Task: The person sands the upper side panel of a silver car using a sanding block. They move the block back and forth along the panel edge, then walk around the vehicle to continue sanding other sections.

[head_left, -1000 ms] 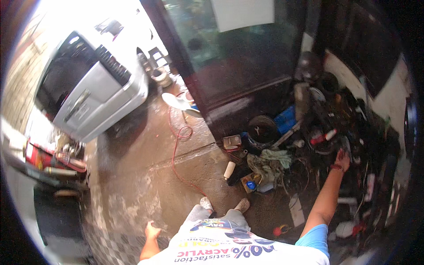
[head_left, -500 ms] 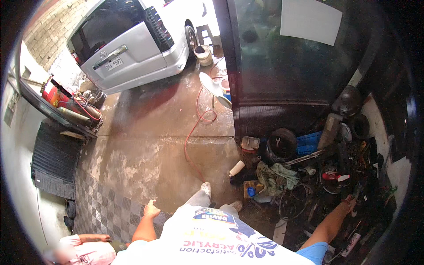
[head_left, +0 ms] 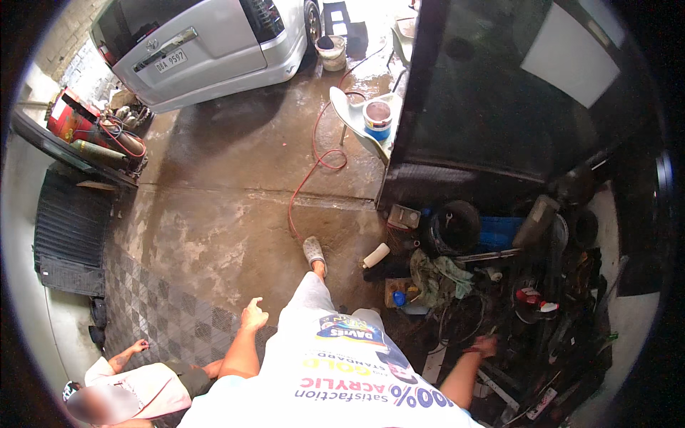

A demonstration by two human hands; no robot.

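My left hand (head_left: 252, 314) hangs in the air at my left side, above the checkered floor mat. Its fingers are partly apart and nothing shows in it. On the other side, my right hand (head_left: 485, 346) is low over a dark heap of tools and parts. It is smeared and in shadow, so I cannot make out its fingers or anything in them. Near it lie a crumpled greenish rag (head_left: 435, 278), a wooden box with a blue item (head_left: 399, 296) and a red-and-white object (head_left: 535, 299). My clog-clad foot (head_left: 314, 253) is forward on the wet concrete.
A silver van (head_left: 200, 60) stands ahead at left. A red hose (head_left: 311, 171) snakes over the floor towards a white chair (head_left: 348, 110) holding a paint bucket (head_left: 377, 120). A dark door panel (head_left: 485, 107) rises at right. Another person (head_left: 143, 381) is low at left.
I have stepped ahead, with one foot farther forward. My right hand has come inward from the far right of the heap. The other person's forearm now reaches forward.
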